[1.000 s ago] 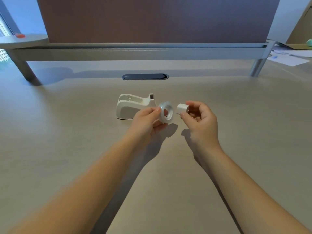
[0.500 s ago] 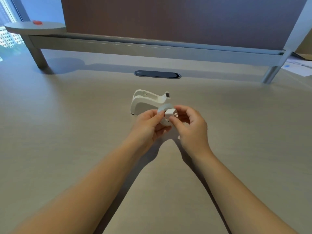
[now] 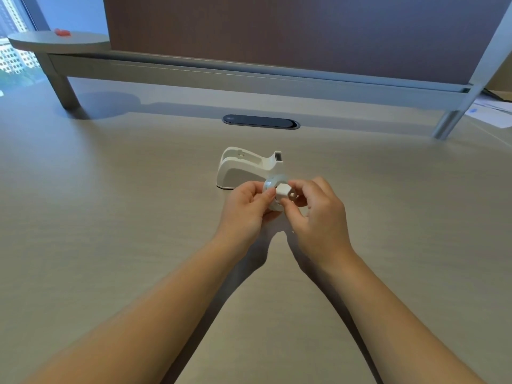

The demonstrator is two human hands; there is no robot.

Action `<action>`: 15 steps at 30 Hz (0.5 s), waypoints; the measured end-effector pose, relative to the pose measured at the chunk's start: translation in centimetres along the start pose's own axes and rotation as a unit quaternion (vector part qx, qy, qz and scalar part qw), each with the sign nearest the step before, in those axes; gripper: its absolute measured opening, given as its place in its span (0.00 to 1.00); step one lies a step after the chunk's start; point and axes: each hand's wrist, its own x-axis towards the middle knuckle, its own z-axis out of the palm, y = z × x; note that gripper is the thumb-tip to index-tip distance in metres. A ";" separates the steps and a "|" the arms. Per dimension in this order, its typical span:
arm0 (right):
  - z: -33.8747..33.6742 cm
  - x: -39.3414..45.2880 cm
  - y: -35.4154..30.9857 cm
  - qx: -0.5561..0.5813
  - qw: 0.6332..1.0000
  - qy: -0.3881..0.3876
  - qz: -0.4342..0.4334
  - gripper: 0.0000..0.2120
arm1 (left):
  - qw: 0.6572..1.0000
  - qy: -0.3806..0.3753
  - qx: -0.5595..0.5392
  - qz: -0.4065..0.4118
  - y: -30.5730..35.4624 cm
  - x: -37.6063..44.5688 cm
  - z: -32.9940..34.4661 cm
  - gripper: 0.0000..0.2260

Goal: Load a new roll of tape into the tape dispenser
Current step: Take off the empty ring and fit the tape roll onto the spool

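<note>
A white tape dispenser (image 3: 243,169) stands on the desk just beyond my hands, its cradle empty and its cutter at the right end. My left hand (image 3: 245,206) pinches a clear roll of tape (image 3: 273,182) by its rim, held upright above the desk. My right hand (image 3: 318,209) grips a small white spool core (image 3: 284,191), whose end sits in the roll's centre hole. My fingers hide the lower part of the roll.
The beige desk (image 3: 110,245) spreads wide on both sides. A dark cable slot (image 3: 260,121) lies behind the dispenser. A grey rail and partition (image 3: 249,76) close the back, its legs at far left and right. Papers (image 3: 493,112) lie at the far right.
My hands have come together: the core, held apart to the right of the roll a second ago, now meets the roll's hole. The camera view shifted left.
</note>
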 end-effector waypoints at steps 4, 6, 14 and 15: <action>-0.2 0.1 0.2 -0.026 0.999 -0.032 -0.027 0.12 | 0.997 0.002 0.061 0.037 0.3 -0.2 -0.1 0.09; -0.2 0.0 0.2 -0.027 0.999 -0.032 -0.028 0.12 | 0.997 -0.004 0.063 0.038 0.5 -0.3 -0.1 0.09; -0.6 0.4 -0.1 0.111 0.993 -0.012 0.041 0.13 | 0.995 -0.080 -0.047 -0.035 1.4 0.2 -0.7 0.10; -0.7 0.4 -0.2 0.155 0.985 -0.008 0.073 0.14 | 0.993 -0.093 -0.052 -0.042 1.7 0.3 -0.8 0.10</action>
